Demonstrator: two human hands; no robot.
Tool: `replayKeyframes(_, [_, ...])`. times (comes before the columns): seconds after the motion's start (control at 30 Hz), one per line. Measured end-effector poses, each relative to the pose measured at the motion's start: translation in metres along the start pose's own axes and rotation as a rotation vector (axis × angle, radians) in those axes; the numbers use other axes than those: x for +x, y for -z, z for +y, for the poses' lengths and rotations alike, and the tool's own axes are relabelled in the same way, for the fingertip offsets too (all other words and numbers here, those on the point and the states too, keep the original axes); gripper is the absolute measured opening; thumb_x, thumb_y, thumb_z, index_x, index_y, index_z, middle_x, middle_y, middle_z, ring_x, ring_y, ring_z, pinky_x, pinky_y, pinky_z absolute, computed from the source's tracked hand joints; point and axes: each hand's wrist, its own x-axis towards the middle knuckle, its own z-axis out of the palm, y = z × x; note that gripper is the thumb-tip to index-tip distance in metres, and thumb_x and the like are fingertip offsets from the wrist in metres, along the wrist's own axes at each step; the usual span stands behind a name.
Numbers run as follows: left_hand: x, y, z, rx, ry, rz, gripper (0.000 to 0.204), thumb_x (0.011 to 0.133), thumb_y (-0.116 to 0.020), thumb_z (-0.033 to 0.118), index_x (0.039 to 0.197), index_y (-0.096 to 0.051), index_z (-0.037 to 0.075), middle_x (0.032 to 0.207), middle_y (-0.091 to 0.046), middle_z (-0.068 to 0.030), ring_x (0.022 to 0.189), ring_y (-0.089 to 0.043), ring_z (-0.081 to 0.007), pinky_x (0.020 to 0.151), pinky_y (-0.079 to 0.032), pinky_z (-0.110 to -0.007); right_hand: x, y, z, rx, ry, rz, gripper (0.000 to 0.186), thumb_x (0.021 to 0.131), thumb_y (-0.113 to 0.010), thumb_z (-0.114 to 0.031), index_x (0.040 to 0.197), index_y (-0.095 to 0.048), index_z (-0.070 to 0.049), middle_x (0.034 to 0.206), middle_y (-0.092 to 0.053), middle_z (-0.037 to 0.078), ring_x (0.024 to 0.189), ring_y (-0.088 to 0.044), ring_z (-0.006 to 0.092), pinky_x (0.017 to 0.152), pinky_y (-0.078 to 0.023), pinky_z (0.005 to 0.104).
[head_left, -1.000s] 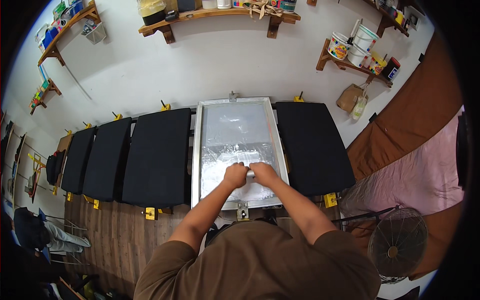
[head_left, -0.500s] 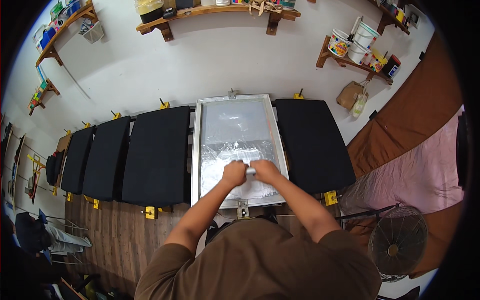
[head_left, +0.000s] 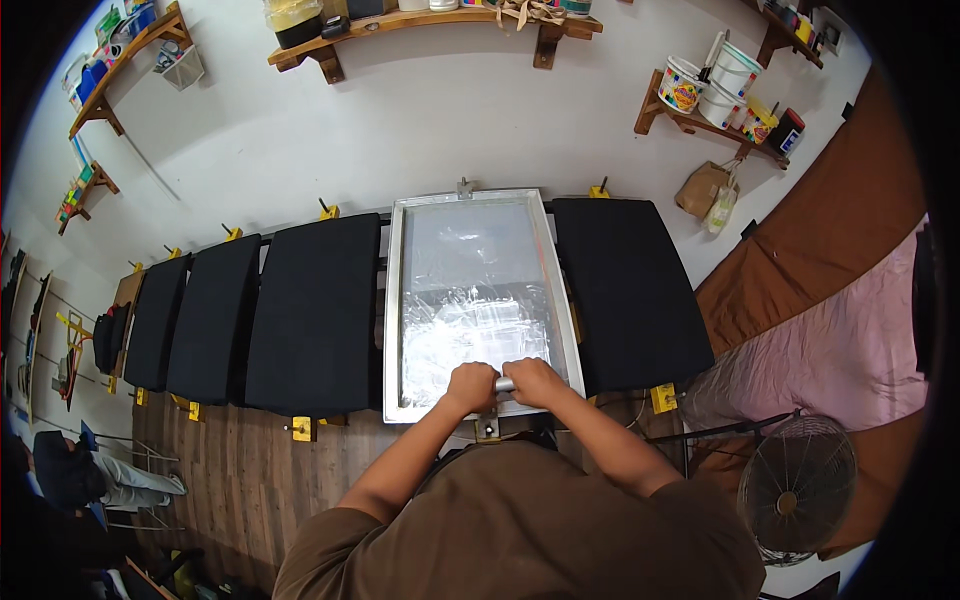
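A silver-framed printing screen [head_left: 393,300] lies before me, with white ink smeared over the near half of its mesh. My left hand [head_left: 472,386] and my right hand [head_left: 532,382] are closed side by side on a squeegee [head_left: 504,384]. Only a short grey piece of its handle shows between the fists; its blade is hidden. Both hands are over the screen's near end, close to the metal clamp [head_left: 488,428] at the front edge.
Boards covered in black fabric [head_left: 310,310] stand in a row to the left, and another black board [head_left: 630,290] is at right. Yellow brackets [head_left: 303,429] jut from their ends. A floor fan [head_left: 795,490] stands at lower right. A person [head_left: 70,470] is at lower left.
Both hands have drawn the squeegee toward me, from the lower middle of the mesh to the screen's near end. More of the white-smeared mesh shows in front of the hands.
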Motion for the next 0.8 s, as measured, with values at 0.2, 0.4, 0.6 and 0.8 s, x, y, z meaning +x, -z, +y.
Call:
replayKeyframes(0.2, [0.038, 0.035, -0.018, -0.026, 0.092, -0.142, 0.021, 0.073, -0.068, 0.023, 0.089, -0.077, 0.012, 0.093, -0.075, -0.0151, 0.087, -0.073, -0.0332, 0.078, -0.059, -0.044, 0.037, 0.029, 0.006, 0.015, -0.025, -0.080, 0.020, 0.072, -0.073, -0.014, 0.087, -0.065, -0.005, 0.084, -0.069, 0.021, 0.085, -0.067, 0.0416, 0.077, -0.054, 0.0492])
replayKeyframes(0.4, [0.037, -0.001, -0.018, 0.015, -0.007, 0.239, 0.026, 0.075, -0.065, 0.010, 0.099, -0.075, 0.014, 0.097, -0.067, -0.0126, 0.090, -0.066, -0.0332, 0.071, -0.059, -0.043, 0.042, 0.010, 0.019, -0.071, 0.032, 0.120, 0.022, 0.070, -0.068, -0.005, 0.092, -0.063, -0.006, 0.093, -0.068, 0.017, 0.093, -0.065, 0.0392, 0.081, -0.053, 0.0499])
replayKeyframes(0.6, [-0.018, -0.027, 0.012, 0.001, -0.103, 0.281, 0.017, 0.076, -0.065, 0.011, 0.091, -0.071, 0.007, 0.086, -0.066, -0.0154, 0.080, -0.068, -0.0330, 0.065, -0.058, -0.043, -0.025, -0.023, -0.006, -0.019, -0.008, 0.164, 0.025, 0.069, -0.066, -0.004, 0.093, -0.062, -0.006, 0.090, -0.066, 0.014, 0.091, -0.064, 0.0384, 0.079, -0.053, 0.0489])
replayKeyframes(0.8, [0.004, 0.007, 0.000, -0.008, 0.006, 0.119, 0.016, 0.076, -0.066, 0.016, 0.088, -0.076, 0.014, 0.087, -0.071, -0.0138, 0.082, -0.071, -0.0337, 0.070, -0.059, -0.046, 0.005, 0.013, 0.000, 0.023, 0.012, 0.002, 0.024, 0.072, -0.065, -0.007, 0.096, -0.065, -0.006, 0.091, -0.069, 0.019, 0.091, -0.066, 0.0416, 0.079, -0.053, 0.0511])
